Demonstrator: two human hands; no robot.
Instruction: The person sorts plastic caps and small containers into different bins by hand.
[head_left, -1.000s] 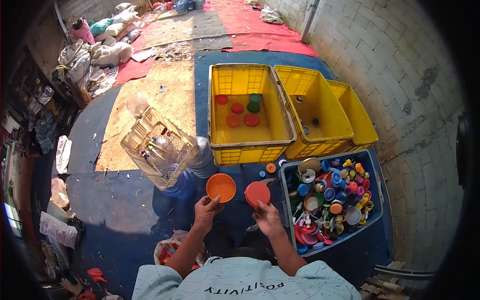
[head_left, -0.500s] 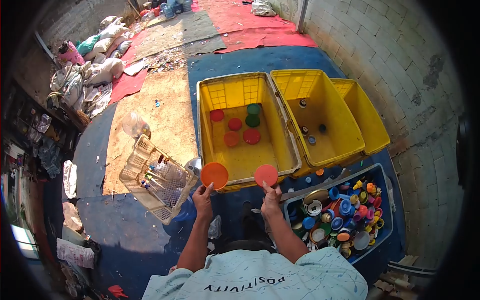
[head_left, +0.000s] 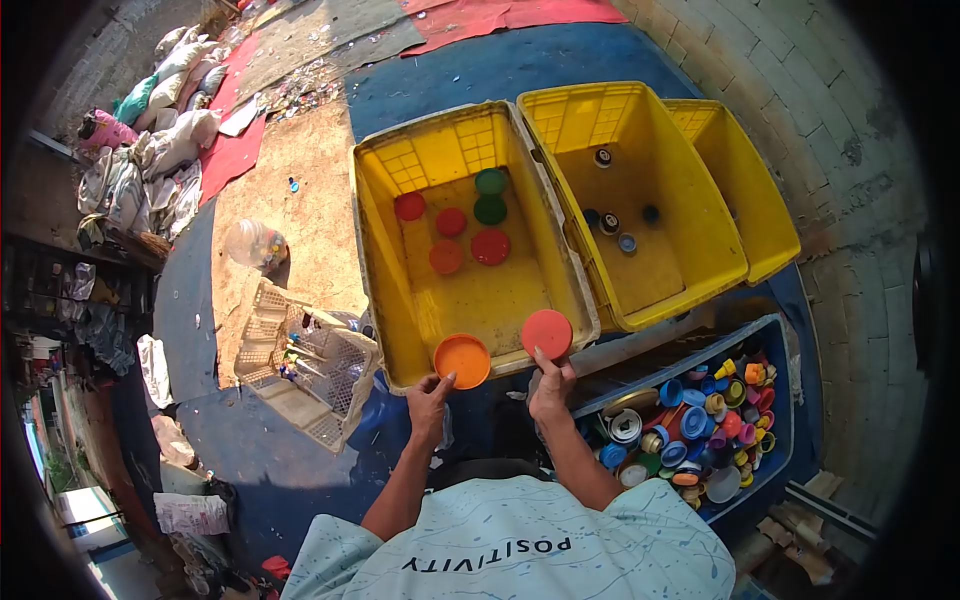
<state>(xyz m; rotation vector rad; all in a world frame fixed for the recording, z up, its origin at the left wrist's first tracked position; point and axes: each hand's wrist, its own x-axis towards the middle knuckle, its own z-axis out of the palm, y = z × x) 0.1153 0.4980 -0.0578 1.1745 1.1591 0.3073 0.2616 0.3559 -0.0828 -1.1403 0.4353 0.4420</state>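
Observation:
My left hand (head_left: 428, 405) pinches an orange lid (head_left: 462, 361) by its lower edge, the hollow side facing up. In my right hand (head_left: 550, 388) is a pinkish-red lid (head_left: 547, 335), gripped at its bottom rim. Both lids are held up at the near rim of a large yellow crate (head_left: 362, 270). On that crate's floor lie several round lids, among them a dark green lid (head_left: 490, 209), a red lid (head_left: 490, 247) and an orange-red lid (head_left: 446, 257).
Right of it stand a second yellow crate (head_left: 690, 245) with a few small caps and a third yellow crate (head_left: 765, 220). A blue tub (head_left: 790, 400) of mixed caps is at my right. A cream basket (head_left: 345, 400) tilts at left; sacks (head_left: 185, 140) lie farther off.
The view has shifted and turned slightly. Both lids are now over the crate's near edge, farther right in the picture, and still held. The lids inside the crate keep their arrangement.

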